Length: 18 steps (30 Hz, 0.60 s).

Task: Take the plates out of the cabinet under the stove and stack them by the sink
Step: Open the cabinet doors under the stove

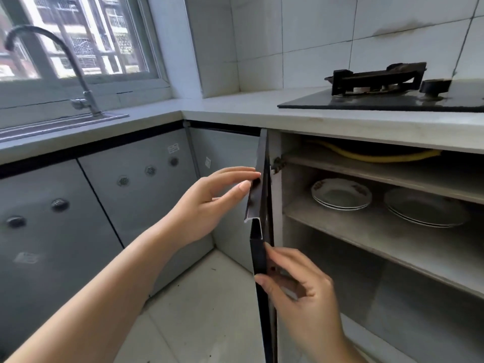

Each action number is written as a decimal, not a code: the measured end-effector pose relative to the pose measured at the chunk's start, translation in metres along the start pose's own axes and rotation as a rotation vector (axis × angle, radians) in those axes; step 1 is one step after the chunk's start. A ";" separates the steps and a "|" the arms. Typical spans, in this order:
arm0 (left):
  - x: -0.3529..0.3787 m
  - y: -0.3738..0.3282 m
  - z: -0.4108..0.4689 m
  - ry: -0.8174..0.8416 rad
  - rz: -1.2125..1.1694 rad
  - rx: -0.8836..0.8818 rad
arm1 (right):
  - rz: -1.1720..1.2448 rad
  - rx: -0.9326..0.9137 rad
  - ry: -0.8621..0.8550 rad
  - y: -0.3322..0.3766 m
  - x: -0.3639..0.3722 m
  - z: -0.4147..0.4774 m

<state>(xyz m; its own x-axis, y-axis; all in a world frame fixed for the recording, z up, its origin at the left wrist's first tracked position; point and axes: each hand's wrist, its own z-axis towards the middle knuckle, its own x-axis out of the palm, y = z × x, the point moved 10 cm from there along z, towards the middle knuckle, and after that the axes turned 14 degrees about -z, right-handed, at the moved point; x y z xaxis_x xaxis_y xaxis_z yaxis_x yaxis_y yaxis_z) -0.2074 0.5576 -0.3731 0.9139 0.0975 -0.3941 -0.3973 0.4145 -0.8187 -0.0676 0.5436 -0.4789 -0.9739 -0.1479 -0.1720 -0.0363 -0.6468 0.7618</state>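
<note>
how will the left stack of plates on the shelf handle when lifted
The plates look like glazed ceramic: probably stiff, breakable, somewhat slick. Stacked loosely, they may slide on each other if tilted.

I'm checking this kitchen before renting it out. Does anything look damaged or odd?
Yes: the dark edge strip on the open cabinet door is split, and its upper piece bends away from the door where the left hand pinches it.
</note>
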 end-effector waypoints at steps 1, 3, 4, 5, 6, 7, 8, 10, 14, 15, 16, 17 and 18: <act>-0.006 -0.001 -0.003 0.002 0.003 -0.007 | 0.001 -0.015 -0.002 0.001 0.007 0.001; -0.015 -0.003 -0.009 0.008 0.004 -0.017 | -0.014 -0.053 -0.005 0.003 0.022 0.002; -0.020 -0.004 -0.012 0.003 0.000 -0.011 | -0.018 -0.060 -0.005 0.003 0.030 0.003; -0.025 -0.006 -0.014 -0.012 -0.004 -0.003 | -0.013 -0.061 -0.005 0.003 0.037 0.004; -0.031 -0.006 -0.016 -0.032 -0.010 0.003 | -0.009 -0.064 -0.007 0.004 0.044 0.005; -0.037 -0.005 -0.018 -0.050 -0.016 0.005 | -0.012 -0.073 -0.011 0.005 0.051 0.006; -0.042 -0.004 -0.019 -0.059 -0.021 0.002 | -0.019 -0.087 -0.013 0.007 0.059 0.008; -0.053 0.001 -0.022 -0.061 -0.027 -0.013 | -0.022 -0.104 -0.010 0.012 0.076 0.010; -0.084 0.014 -0.028 -0.084 -0.050 -0.034 | -0.020 -0.131 -0.024 0.015 0.111 0.017; -0.092 0.018 -0.030 -0.089 -0.063 -0.036 | -0.022 -0.139 -0.025 0.015 0.120 0.020; -0.100 0.021 -0.031 -0.098 -0.072 -0.035 | -0.026 -0.145 -0.028 0.015 0.129 0.022; -0.108 0.025 -0.032 -0.107 -0.074 -0.032 | -0.028 -0.151 -0.032 0.015 0.138 0.025; -0.117 0.030 -0.032 -0.115 -0.070 -0.029 | -0.028 -0.156 -0.036 0.014 0.147 0.028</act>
<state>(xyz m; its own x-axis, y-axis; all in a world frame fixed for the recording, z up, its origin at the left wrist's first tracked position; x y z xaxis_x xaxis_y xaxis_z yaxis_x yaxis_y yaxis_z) -0.3289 0.5299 -0.3650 0.9423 0.1731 -0.2865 -0.3330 0.3975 -0.8551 -0.2170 0.5332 -0.4759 -0.9804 -0.1031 -0.1678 -0.0314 -0.7593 0.6500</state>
